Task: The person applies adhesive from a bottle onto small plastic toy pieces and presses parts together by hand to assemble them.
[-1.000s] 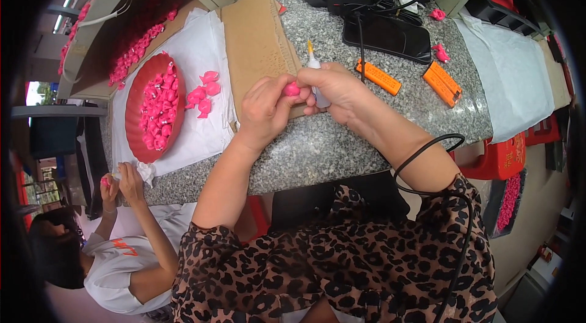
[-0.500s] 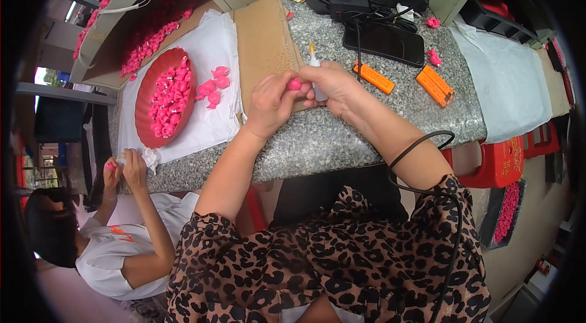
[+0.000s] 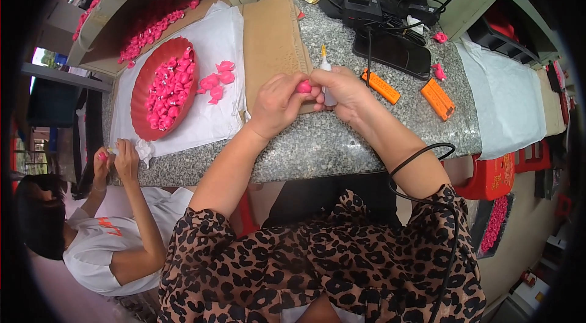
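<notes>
Head view: the grip of the left hand (image 3: 278, 101) is closed on a small pink moulded piece (image 3: 303, 87), over the near end of a cardboard sheet (image 3: 274, 36) on the speckled counter (image 3: 299, 155). The right hand (image 3: 343, 92) clasps a white dropper bottle (image 3: 326, 66), yellow nozzle (image 3: 324, 51) up. Only the viewpoint has shifted slightly; both holds are unchanged, so handling seems at the same stage.

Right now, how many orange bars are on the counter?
2: the first orange bar lies just right of your right hand, the second orange bar farther right. Others may be hidden.
</notes>
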Demonstrator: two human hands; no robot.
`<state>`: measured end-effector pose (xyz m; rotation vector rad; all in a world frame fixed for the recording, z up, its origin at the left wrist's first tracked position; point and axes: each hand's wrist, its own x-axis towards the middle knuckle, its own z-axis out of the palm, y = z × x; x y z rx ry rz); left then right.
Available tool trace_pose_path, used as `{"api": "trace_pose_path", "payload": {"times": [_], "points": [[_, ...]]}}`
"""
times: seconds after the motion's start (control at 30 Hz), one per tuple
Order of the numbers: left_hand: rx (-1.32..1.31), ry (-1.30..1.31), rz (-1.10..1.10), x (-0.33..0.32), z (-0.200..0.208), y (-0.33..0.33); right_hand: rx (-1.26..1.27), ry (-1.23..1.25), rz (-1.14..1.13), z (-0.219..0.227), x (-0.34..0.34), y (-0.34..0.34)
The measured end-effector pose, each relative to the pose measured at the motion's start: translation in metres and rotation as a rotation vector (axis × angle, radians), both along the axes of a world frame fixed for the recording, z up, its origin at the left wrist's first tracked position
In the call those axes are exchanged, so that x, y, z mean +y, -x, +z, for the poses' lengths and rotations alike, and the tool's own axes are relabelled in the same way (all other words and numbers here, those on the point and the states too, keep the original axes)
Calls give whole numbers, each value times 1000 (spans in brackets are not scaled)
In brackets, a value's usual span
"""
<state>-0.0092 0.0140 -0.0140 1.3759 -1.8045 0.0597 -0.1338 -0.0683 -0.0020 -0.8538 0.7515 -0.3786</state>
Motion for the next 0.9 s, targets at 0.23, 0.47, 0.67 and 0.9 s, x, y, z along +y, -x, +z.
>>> {"api": "trace_pose_path", "payload": {"times": [0.23,0.47,0.67,0.9], "points": [[4,-5,-2,1,-3,-2,17,-5,10,0,0,1],[8,-10,-4,2,-2,-2,-2,13,22,0,0,1],[4,34,-16,-1,-7,-3,-8,12,26,-2,-2,1],[-14,7,-7,0,-7,-4,-9,20,26,-1,-1,2]]}}
